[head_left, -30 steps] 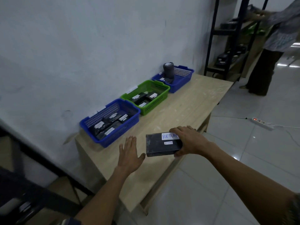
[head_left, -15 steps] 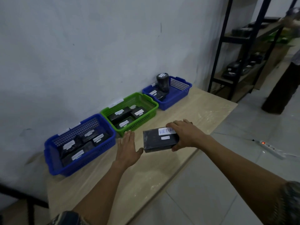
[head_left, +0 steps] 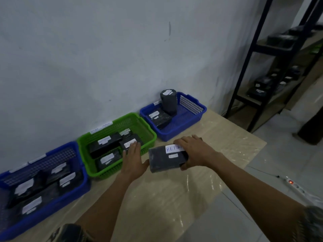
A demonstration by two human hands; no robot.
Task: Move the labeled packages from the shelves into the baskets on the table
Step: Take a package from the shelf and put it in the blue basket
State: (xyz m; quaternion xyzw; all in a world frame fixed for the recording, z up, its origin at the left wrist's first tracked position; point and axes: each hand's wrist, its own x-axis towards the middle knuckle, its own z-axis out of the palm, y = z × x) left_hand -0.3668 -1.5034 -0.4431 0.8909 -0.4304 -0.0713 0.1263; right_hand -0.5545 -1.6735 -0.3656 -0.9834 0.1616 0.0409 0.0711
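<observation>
package (head_left: 163,161) label (head_left: 173,148), perhaps "return", half-hidden

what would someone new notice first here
The black rectangular package with a white handwritten label, gripped by the right hand over the pale wooden table, the open left hand beside it. Along the wall, the green plastic mesh basket between the near blue plastic basket and the far blue plastic basket, all holding labelled black packages.

— Which colours are shown?
— A black package (head_left: 163,162), white-labelled, at centre. A green lattice basket (head_left: 104,172) is flanked by the lower-left blue basket (head_left: 49,212) and the upper blue basket (head_left: 181,130). The surface (head_left: 174,198) is grained pale wood.
</observation>
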